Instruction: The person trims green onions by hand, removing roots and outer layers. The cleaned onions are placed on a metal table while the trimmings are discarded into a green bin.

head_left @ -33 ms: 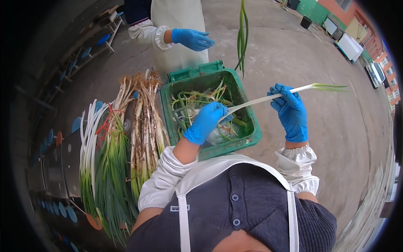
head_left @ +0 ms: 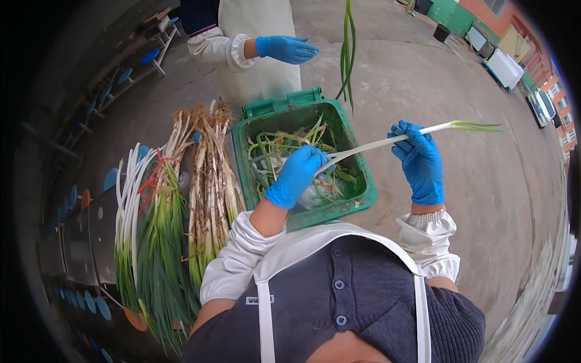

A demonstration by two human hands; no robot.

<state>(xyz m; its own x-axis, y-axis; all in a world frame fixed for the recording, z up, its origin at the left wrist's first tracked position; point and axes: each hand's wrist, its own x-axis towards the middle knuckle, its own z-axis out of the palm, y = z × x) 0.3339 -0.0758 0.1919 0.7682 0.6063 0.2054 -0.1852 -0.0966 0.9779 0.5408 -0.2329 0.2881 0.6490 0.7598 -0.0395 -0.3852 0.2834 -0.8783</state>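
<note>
My two blue-gloved hands hold one long green onion (head_left: pixel 375 144) between them, slanting up to the right above the green bin. My left hand (head_left: pixel 296 176) is closed on its white end, where pale strips show beside the fingers. My right hand (head_left: pixel 419 162) grips the stalk farther up with curled fingers, and the short green tips point off to the right. Below lies the open green bin (head_left: pixel 366 196), holding onion trimmings (head_left: pixel 290 145) and some clear plastic.
To my left lie cleaned green onions (head_left: pixel 160 242) with red ties and unpeeled, rooty ones (head_left: pixel 212 175). Across the bin, a co-worker's gloved hand (head_left: pixel 287 49) reaches out beside a white apron. Long green leaves (head_left: pixel 347 54) hang at the top. Stools (head_left: pixel 150 57) line the far left.
The co-worker's hand has shifted slightly to the right, and the hanging leaves have swayed a little left. My hands and the onion stay almost still.
</note>
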